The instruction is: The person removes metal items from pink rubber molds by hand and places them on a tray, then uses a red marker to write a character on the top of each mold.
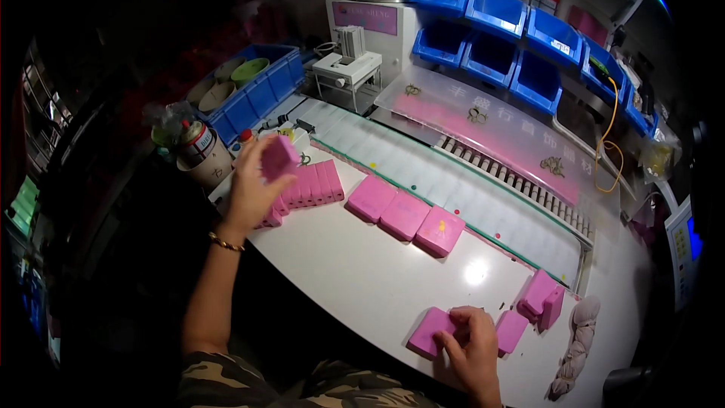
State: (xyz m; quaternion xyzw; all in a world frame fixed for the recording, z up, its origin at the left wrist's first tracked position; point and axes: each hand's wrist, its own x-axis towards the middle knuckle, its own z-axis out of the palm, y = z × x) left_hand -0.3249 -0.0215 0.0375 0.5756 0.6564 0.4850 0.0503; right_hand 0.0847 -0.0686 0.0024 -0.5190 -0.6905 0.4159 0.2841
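Observation:
My left hand is raised over the table's left end, thumb and fingers closed around an upright pink block. Just below it, a row of similar pink blocks stands on edge, packed side by side. At the front right, a flat pink block lies on the white table. My right hand has its thumb and curled fingers on that block's right side; whether anything small is between the fingertips is hidden. Right of this hand lie another pink block and a leaning pair of blocks.
Three pink blocks lie in line along a glass-edged conveyor with small coloured dots. Blue bins hang behind a clear cover. A rolled cloth lies far right; a blue crate and a can stand left.

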